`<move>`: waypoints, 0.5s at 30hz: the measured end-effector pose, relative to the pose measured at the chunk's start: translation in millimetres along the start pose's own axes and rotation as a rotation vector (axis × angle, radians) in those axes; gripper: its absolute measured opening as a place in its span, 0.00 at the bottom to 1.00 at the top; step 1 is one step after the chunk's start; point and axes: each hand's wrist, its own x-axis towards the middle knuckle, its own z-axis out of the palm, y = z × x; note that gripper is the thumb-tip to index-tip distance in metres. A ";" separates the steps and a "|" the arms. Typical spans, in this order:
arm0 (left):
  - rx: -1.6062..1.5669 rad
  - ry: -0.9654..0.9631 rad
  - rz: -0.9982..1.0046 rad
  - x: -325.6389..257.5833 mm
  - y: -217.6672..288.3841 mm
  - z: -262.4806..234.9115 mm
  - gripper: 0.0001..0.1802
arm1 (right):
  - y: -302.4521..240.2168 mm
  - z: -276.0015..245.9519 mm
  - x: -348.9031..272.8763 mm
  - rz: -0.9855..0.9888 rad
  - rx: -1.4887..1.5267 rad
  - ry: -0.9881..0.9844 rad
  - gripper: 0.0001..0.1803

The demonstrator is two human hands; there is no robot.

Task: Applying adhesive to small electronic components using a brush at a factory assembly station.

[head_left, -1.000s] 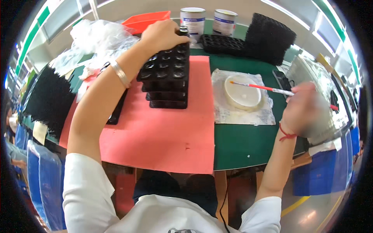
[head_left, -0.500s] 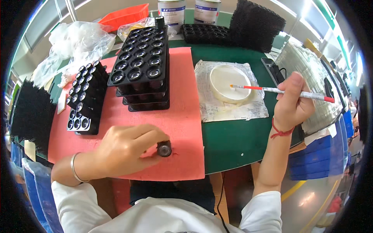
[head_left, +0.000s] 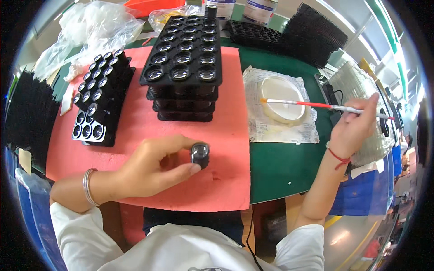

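Observation:
Between the thumb and fingers of my left hand (head_left: 149, 167) is a black lens barrel (head_left: 200, 156), its glassy round end facing up, held above the pink mat (head_left: 221, 194). My right hand (head_left: 355, 128) grips a slim paintbrush (head_left: 316, 105) with a red and white handle. The brush lies nearly level across a shallow white dish (head_left: 289, 121), its tan bristles by the dish's left rim; whether they touch it I cannot tell. Under the dish lies a printed paper sheet (head_left: 260, 134).
Stacked black trays (head_left: 183, 116) full of lens barrels stand beyond my left hand. Another black tray (head_left: 118, 119) with barrels is at left. Black bristly blocks (head_left: 29, 117) sit at far left and back right (head_left: 314, 36). Tins (head_left: 258, 11) and a plastic bag (head_left: 95, 27) are behind.
My left hand has turned the lens barrel so its glassy end shows. The brush tip has shifted from inside the dish to its left rim. The whole view has shifted slightly.

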 end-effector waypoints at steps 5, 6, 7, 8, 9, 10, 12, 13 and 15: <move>-0.367 0.072 -0.094 1.8 -14.2 2.4 0.13 | -1.7 -6.3 4.4 0.156 0.508 -0.424 0.20; -0.368 0.096 -0.105 2.8 -16.0 2.9 0.13 | -3.2 -4.1 0.0 0.169 0.541 -0.469 0.21; -0.410 0.089 -0.076 4.3 -17.3 2.4 0.13 | -5.2 -2.2 -4.8 0.181 0.575 -0.512 0.21; -0.451 0.081 -0.045 5.3 -17.3 1.6 0.13 | -7.3 -1.4 -10.2 0.192 0.567 -0.590 0.21; -0.494 0.078 -0.062 5.7 -15.2 0.4 0.13 | -6.2 -1.0 -14.7 0.198 0.577 -0.636 0.20; -0.495 0.096 -0.066 6.5 -15.2 0.4 0.13 | -5.9 -2.0 -17.4 0.198 0.583 -0.678 0.20; -0.496 0.074 -0.007 6.3 -18.0 -0.4 0.13 | -6.0 -0.1 -21.9 0.186 0.555 -0.740 0.20; -0.486 0.064 -0.020 5.6 -18.8 -1.3 0.12 | -5.0 -0.1 -23.0 0.169 0.528 -0.756 0.20; -0.504 0.071 -0.020 4.0 -19.1 -1.7 0.13 | -3.8 1.9 -24.5 0.151 0.499 -0.777 0.20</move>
